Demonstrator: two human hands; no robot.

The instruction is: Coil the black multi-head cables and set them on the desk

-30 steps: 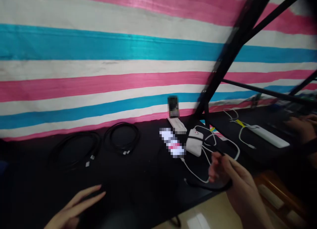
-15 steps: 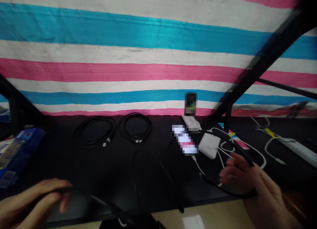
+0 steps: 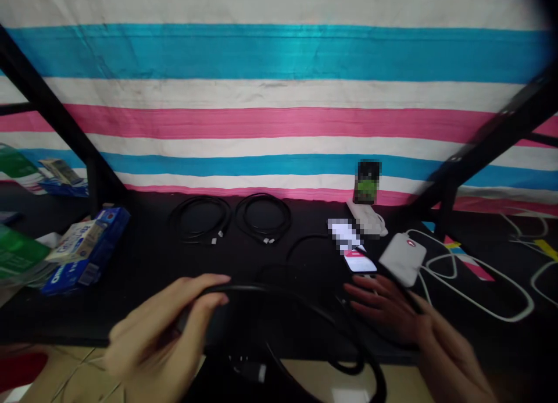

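A thick black cable is pinched between the thumb and fingers of my left hand, at the lower left. It arcs right and loops down past the table's front edge. My right hand is at the lower right with its fingers reaching left, and a black cable runs across its palm beside the thumb. Beyond it lie a lit phone and a white power bank. Two coiled black cables, one on the left and one on the right, lie at the back of the table.
Blue boxes and green packaging are at the left. A dark pixelated device stands at the back, behind a white object. White cables spread at the right. Black frame legs flank the table.
The view has turned left, so the table items appear further right. My left hand has moved right and up with the cable. My right hand has shifted slightly left in the view.
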